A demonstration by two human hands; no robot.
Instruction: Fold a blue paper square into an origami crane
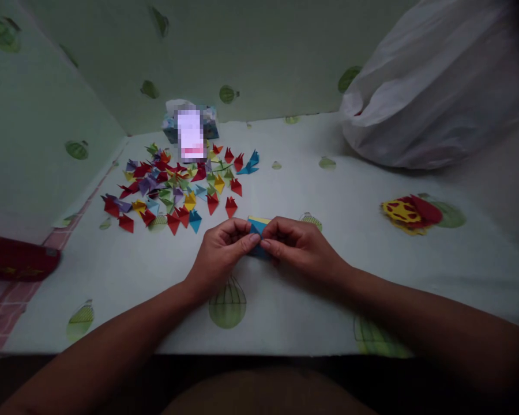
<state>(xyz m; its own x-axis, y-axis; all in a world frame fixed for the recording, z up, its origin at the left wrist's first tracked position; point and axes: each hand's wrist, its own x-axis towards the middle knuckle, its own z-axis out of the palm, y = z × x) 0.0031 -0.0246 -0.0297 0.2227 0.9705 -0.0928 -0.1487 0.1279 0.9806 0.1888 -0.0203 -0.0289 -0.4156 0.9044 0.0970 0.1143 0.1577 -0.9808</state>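
Observation:
Between my two hands is a small piece of blue folded paper [258, 226], with a pale yellow edge showing along its top. My left hand [227, 242] pinches its left side, thumb in front and fingers curled behind. On the other side, my right hand [298, 245] grips it the same way, and the two thumb tips almost meet over the paper. The lower part of the fold is partly covered by the thumbs. Beyond my left hand lies a spread of small folded paper cranes [173, 184] in red, blue, yellow, green and purple.
A blurred-out lit phone [190, 135] leans on a tissue box [211, 122] behind the cranes. A big white plastic bag [415, 98] fills the back right. Red and yellow cut-outs [410, 212] lie at right. A dark red object [17, 257] sits at the left edge.

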